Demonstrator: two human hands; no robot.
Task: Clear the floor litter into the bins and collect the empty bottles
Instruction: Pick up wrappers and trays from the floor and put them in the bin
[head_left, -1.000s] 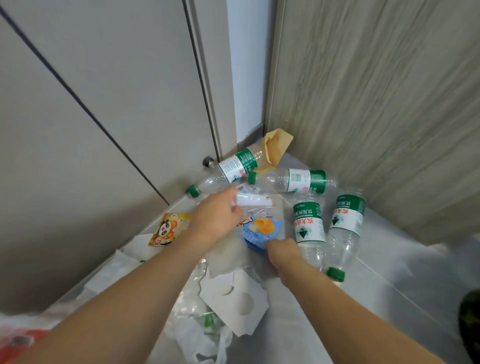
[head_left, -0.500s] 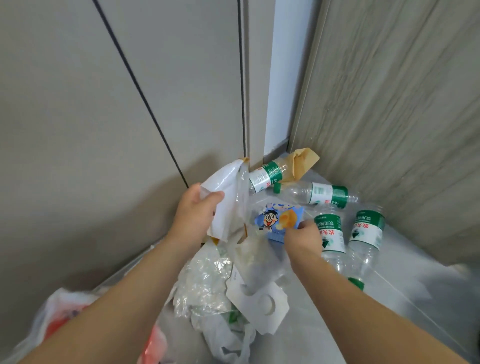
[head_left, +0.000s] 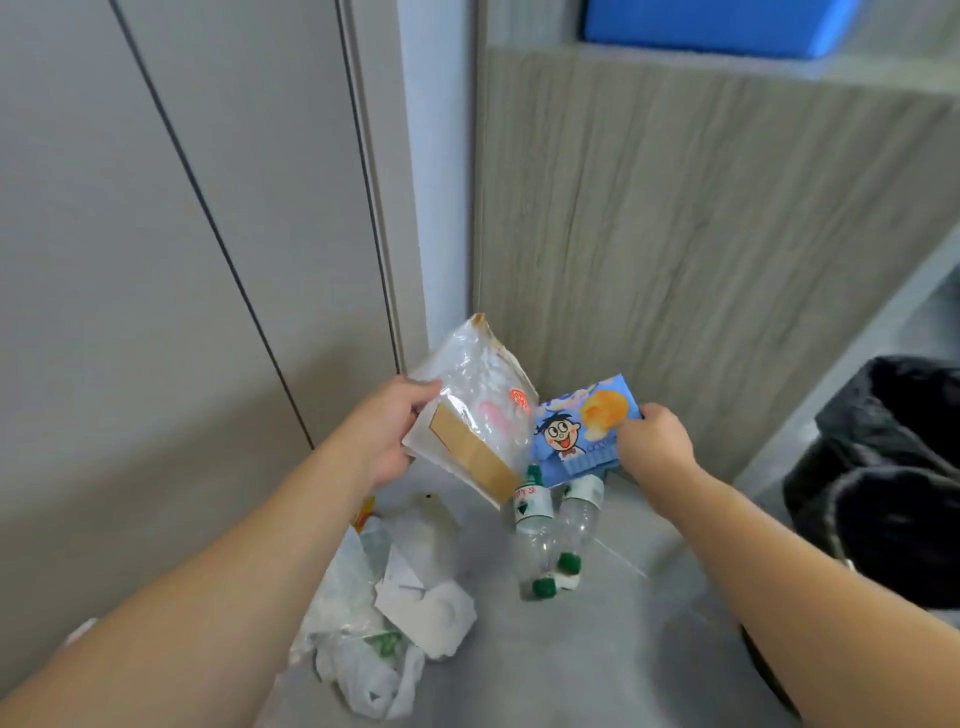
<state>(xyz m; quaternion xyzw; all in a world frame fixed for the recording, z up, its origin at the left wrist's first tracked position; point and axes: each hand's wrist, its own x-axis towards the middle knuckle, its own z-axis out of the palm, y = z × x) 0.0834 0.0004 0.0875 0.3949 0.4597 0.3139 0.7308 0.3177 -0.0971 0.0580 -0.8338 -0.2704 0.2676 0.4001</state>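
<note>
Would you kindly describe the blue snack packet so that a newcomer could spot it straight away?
Start at the wood-grain wall panel on the right and drop to its foot, above two clear plastic bottles with green caps lying on the grey floor. The right hand pinches the flat blue snack packet there. Unlike the clear plastic bag in the left hand, it bears a cartoon face.

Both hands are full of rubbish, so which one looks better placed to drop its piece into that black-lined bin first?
Probably the right hand. It holds the blue snack packet on the side where the black-lined bin stands. The left hand, gripping the clear plastic wrapper, is farther over, by the grey wall panels.
</note>
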